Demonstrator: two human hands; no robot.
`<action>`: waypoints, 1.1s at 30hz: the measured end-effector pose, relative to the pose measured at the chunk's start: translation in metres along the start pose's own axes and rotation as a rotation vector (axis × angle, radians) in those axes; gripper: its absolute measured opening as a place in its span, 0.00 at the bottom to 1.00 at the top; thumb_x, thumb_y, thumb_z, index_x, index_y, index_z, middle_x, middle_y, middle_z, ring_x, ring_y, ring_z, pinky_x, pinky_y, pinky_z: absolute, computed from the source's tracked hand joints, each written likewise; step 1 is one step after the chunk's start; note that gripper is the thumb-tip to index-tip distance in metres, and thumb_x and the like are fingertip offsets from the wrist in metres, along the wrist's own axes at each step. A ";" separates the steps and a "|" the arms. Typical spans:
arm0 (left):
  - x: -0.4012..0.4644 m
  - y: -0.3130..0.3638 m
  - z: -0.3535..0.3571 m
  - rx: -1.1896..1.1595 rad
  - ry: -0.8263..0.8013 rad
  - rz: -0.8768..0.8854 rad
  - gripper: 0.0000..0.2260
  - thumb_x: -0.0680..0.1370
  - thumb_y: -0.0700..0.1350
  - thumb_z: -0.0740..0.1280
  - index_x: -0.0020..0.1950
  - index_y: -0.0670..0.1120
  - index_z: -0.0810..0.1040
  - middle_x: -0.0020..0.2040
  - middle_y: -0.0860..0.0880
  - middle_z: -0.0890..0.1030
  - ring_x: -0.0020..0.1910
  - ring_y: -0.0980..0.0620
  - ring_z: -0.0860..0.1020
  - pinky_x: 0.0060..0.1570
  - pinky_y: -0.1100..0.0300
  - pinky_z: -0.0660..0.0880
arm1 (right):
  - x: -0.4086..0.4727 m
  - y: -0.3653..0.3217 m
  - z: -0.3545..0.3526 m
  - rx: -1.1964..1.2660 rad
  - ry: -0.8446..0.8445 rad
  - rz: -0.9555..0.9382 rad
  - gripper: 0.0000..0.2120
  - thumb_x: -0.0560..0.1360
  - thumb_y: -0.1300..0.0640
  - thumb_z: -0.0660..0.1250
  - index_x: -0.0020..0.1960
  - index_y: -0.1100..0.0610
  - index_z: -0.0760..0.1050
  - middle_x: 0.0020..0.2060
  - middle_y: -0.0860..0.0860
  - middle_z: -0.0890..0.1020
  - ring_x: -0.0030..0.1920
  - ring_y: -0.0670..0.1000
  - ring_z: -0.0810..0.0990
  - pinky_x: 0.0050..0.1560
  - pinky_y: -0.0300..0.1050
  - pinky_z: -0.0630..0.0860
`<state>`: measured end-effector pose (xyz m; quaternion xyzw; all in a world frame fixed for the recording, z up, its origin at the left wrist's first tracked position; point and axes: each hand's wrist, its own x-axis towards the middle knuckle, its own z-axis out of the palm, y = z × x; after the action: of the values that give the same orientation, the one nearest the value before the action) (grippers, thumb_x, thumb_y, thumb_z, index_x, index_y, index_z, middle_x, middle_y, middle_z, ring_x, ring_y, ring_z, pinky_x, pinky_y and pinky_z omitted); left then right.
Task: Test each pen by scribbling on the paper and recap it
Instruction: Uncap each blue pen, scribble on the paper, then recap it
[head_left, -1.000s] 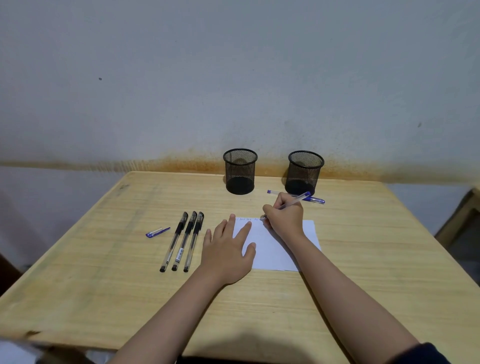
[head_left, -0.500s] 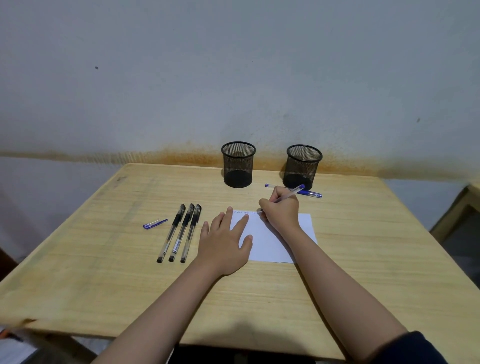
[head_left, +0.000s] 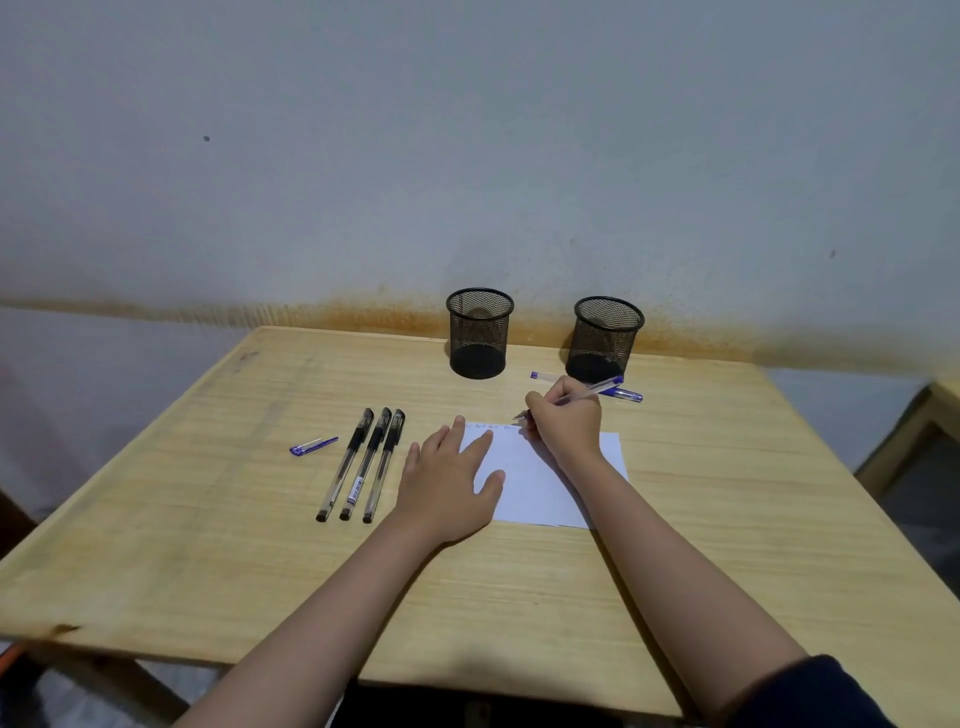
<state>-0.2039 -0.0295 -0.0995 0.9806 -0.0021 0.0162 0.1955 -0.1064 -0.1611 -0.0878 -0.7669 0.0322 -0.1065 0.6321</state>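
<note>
a: what can't you make out?

b: the marks along the top edge of the paper (head_left: 540, 478) are too faint and small to read. the right hand (head_left: 566, 423) covers the middle of the blue pen (head_left: 587, 393), so the grip itself is hidden from this side. another blue pen (head_left: 623, 395) lies on the table (head_left: 208, 545) behind it, partly blocked by the hand and the right mesh cup (head_left: 605, 338).

a: and the pen against the fingers?

b: the fingers are curled closed around the barrel. the tip pokes out to the left of the knuckles, at the sheet's top edge; the blue end sticks up to the right.

a: the left hand (head_left: 447, 488)?

b: flat, fingers spread, pressing the paper's left edge. three capped black pens (head_left: 361, 462) lie side by side just left of it, a loose blue cap (head_left: 313, 446) further left. the left mesh cup (head_left: 479, 332) stands at the back.
</note>
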 end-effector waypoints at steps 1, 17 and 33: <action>-0.002 0.000 -0.004 -0.082 0.027 -0.005 0.25 0.79 0.57 0.55 0.75 0.53 0.58 0.78 0.48 0.53 0.76 0.47 0.50 0.74 0.46 0.49 | 0.000 -0.001 0.000 0.030 -0.009 0.016 0.12 0.72 0.64 0.69 0.33 0.59 0.69 0.29 0.59 0.77 0.25 0.50 0.81 0.29 0.44 0.80; -0.027 -0.124 -0.071 -0.280 0.408 -0.426 0.09 0.73 0.45 0.70 0.52 0.49 0.83 0.55 0.49 0.81 0.57 0.46 0.76 0.57 0.47 0.73 | -0.008 -0.031 0.002 -0.032 -0.253 -0.095 0.13 0.70 0.55 0.74 0.32 0.58 0.74 0.27 0.53 0.78 0.25 0.45 0.74 0.27 0.38 0.72; -0.022 -0.050 -0.090 -0.848 0.365 -0.139 0.09 0.69 0.35 0.74 0.42 0.49 0.84 0.41 0.47 0.84 0.43 0.48 0.82 0.44 0.56 0.78 | -0.062 -0.063 0.010 0.232 -0.518 -0.106 0.05 0.74 0.60 0.69 0.40 0.57 0.80 0.34 0.52 0.83 0.28 0.44 0.71 0.28 0.41 0.69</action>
<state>-0.2286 0.0516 -0.0364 0.7929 0.0915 0.1732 0.5770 -0.1705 -0.1279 -0.0357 -0.6919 -0.1827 0.0568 0.6962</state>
